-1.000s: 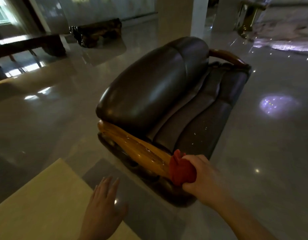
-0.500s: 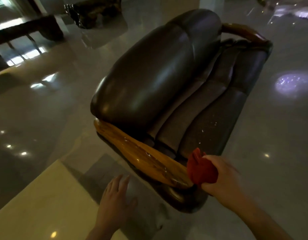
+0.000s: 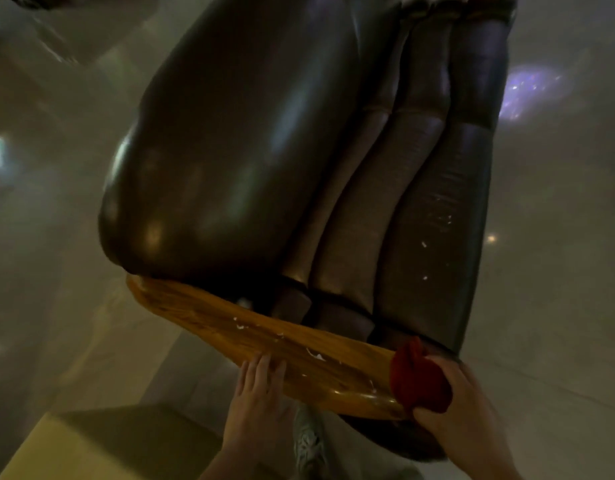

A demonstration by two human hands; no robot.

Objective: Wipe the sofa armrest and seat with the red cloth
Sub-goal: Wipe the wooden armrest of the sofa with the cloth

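A dark leather sofa fills the head view, its back on the left and its seat cushions on the right. The glossy wooden armrest runs along its near end, dotted with white specks. My right hand grips the bunched red cloth and presses it against the armrest's front tip. My left hand lies flat, fingers apart, on the near edge of the armrest's middle.
Polished stone floor surrounds the sofa, with light reflections on it. A pale yellow table corner sits at the lower left. My shoe shows below the armrest.
I have stepped closer and the view tilted down over the sofa. My left hand moved from the air onto the armrest. The cloth stays at the armrest's front tip.
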